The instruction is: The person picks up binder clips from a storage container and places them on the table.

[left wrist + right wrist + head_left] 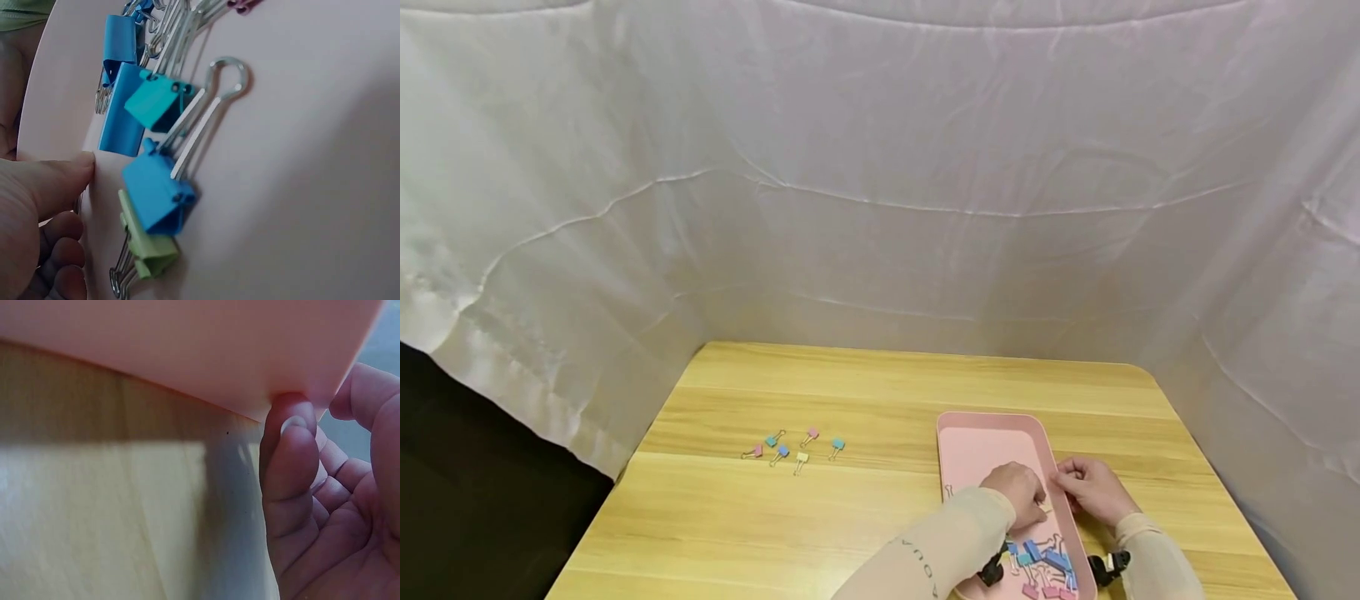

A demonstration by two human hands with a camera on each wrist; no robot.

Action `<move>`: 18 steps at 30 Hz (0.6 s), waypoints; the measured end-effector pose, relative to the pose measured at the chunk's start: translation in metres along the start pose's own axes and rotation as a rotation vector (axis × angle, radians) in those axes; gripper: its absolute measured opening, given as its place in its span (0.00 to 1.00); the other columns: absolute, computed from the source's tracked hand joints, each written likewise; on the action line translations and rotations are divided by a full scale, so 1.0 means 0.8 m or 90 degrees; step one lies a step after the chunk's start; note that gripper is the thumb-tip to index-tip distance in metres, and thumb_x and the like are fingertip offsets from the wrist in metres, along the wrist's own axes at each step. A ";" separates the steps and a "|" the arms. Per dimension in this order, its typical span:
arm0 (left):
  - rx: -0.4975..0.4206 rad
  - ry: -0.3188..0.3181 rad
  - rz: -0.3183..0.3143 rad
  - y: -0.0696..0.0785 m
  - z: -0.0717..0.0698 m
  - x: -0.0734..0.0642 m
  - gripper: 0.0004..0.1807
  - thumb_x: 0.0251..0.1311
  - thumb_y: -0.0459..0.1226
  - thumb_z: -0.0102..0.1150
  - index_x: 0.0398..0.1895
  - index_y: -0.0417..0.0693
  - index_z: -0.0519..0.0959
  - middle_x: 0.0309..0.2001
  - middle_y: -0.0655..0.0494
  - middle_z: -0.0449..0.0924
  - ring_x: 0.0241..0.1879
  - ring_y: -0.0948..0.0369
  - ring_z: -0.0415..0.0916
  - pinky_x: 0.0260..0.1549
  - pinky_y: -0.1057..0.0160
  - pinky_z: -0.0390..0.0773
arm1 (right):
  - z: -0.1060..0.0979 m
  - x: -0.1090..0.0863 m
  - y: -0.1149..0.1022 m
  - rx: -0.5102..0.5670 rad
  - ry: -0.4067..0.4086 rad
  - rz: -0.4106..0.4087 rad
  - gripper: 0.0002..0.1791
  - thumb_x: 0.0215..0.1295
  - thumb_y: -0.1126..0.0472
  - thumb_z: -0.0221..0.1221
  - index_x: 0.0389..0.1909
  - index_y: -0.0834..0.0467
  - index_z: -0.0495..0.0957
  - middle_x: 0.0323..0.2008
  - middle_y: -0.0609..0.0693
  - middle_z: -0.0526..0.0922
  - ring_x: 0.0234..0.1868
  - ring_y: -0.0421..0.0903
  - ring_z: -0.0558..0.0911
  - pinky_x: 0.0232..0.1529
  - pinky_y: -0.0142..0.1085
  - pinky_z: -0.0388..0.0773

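Note:
My left hand (1018, 492) reaches into a pink tray (951, 433), near its right wall. Its fingers are curled, and a thin wire-like piece, seemingly part of a binder clip, shows between thumb and fingers in the left wrist view; most of it is hidden. Beside the thumb lie a large blue binder clip (122, 119), a teal binder clip (156, 106), a smaller blue binder clip (159, 194) and a green binder clip (150, 247). From outside, my right hand (1093, 487) pinches the tray's right wall, one fingertip (294, 444) pressed against it.
Several small binder clips, among them a yellow clip (802, 457) and a teal clip (838, 444), lie spread on the wooden table (737, 525) left of the tray. Pink clips (1049, 592) sit at the tray's near end. Pale curtains (925, 258) surround the table.

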State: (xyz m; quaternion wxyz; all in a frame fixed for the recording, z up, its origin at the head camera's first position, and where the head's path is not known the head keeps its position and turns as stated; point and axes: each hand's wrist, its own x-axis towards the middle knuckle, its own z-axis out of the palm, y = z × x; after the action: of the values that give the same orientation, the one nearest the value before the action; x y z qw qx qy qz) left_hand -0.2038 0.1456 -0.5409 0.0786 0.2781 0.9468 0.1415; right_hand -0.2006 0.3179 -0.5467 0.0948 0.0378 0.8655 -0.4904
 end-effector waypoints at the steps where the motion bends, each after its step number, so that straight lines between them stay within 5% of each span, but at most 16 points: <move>1: 0.000 0.001 -0.001 -0.001 0.000 -0.001 0.09 0.51 0.53 0.70 0.36 0.71 0.87 0.36 0.81 0.79 0.42 0.77 0.74 0.45 0.77 0.70 | 0.000 0.000 0.000 0.001 0.001 -0.001 0.11 0.65 0.62 0.59 0.38 0.69 0.76 0.21 0.50 0.75 0.20 0.42 0.73 0.21 0.35 0.75; 11: 0.014 0.008 -0.004 -0.012 -0.003 -0.003 0.12 0.49 0.55 0.70 0.18 0.65 0.81 0.26 0.77 0.73 0.30 0.75 0.69 0.31 0.77 0.69 | 0.002 0.000 0.002 0.004 0.006 -0.003 0.12 0.65 0.62 0.60 0.38 0.69 0.76 0.20 0.50 0.75 0.20 0.42 0.73 0.21 0.34 0.74; 18: -0.009 0.036 -0.011 -0.025 -0.014 -0.008 0.16 0.49 0.55 0.69 0.14 0.63 0.77 0.20 0.76 0.70 0.24 0.73 0.66 0.26 0.76 0.66 | 0.001 -0.001 0.002 -0.009 0.011 0.007 0.13 0.66 0.60 0.60 0.39 0.69 0.77 0.21 0.51 0.75 0.21 0.44 0.74 0.21 0.35 0.74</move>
State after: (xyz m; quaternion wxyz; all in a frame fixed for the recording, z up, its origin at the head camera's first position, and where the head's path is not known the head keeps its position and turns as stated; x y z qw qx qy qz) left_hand -0.2109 0.1232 -0.5360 0.0548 0.2656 0.9499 0.1553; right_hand -0.1993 0.3177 -0.5482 0.0900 0.0461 0.8695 -0.4835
